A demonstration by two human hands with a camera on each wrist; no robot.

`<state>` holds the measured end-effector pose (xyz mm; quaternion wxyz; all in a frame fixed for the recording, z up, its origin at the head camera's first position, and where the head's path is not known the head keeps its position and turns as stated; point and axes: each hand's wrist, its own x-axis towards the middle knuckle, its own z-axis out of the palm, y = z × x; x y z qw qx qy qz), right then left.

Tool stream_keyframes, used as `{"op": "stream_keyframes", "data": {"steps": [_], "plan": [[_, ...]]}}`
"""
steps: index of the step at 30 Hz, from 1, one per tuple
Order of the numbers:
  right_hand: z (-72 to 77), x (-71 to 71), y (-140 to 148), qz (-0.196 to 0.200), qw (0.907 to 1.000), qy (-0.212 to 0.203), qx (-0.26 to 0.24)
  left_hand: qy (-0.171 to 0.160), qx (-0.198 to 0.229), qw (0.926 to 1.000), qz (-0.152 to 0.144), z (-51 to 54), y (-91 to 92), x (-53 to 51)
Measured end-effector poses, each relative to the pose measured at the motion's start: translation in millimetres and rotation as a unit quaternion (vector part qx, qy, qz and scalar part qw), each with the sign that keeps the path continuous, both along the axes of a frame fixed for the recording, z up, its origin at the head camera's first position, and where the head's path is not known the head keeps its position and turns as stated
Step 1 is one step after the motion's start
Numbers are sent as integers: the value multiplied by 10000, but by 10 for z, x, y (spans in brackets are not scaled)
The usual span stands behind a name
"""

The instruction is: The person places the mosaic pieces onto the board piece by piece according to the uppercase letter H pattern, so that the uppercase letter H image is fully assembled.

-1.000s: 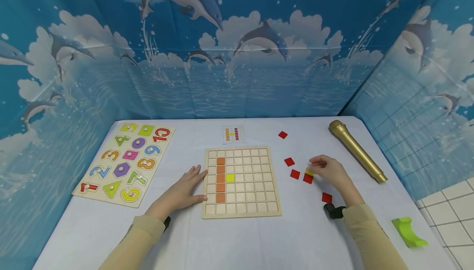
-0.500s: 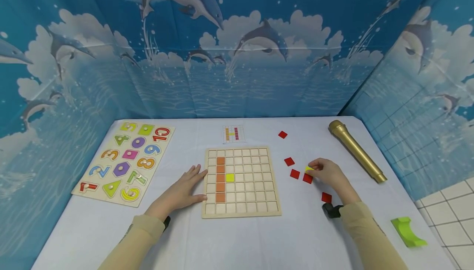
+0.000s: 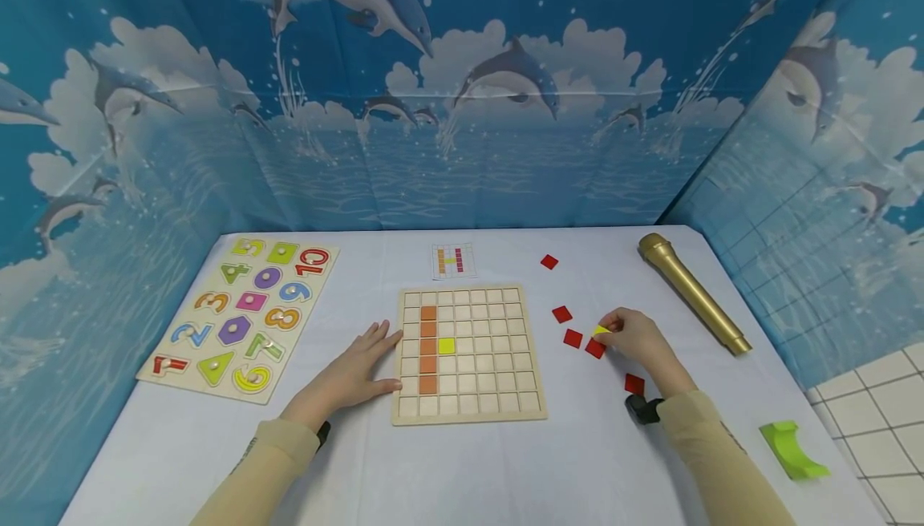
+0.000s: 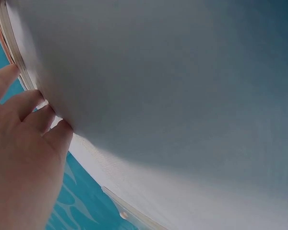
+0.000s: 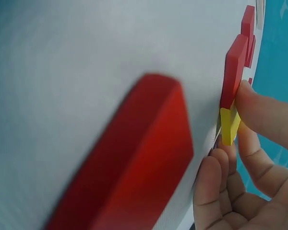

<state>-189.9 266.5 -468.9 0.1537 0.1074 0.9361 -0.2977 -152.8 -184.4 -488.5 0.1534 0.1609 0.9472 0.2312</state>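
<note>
My left hand rests at the left edge of a wooden grid board, its fingers spread and touching the frame. In the left wrist view its fingertips lie along the board's rim. A column of orange tiles and one yellow tile sit in the board's cells. To the right, my right hand pinches a second yellow tile between thumb and forefinger. That tile touches a red tile beside it. Another red tile looms blurred near the right wrist camera.
Several red tiles lie scattered right of the board. A pattern card stands behind it. A number puzzle lies left, a gold microphone at the back right, and a green curved block at the front right.
My right hand has lowered slightly and closed its thumb and finger on the yellow tile. The red tile beside it has shifted slightly left. The left hand stays at the board.
</note>
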Motion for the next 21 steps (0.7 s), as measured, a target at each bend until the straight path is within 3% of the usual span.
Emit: {"op": "stream_keyframes", "data": {"steps": [16,21], "plan": [[47,19,23,95,9995,124,-260,11,-59,10000,-43,-30,0,-8],[103,-1,-116,196,9974,307,-620,15,-53,10000,-19,-23,-4,-12]]}}
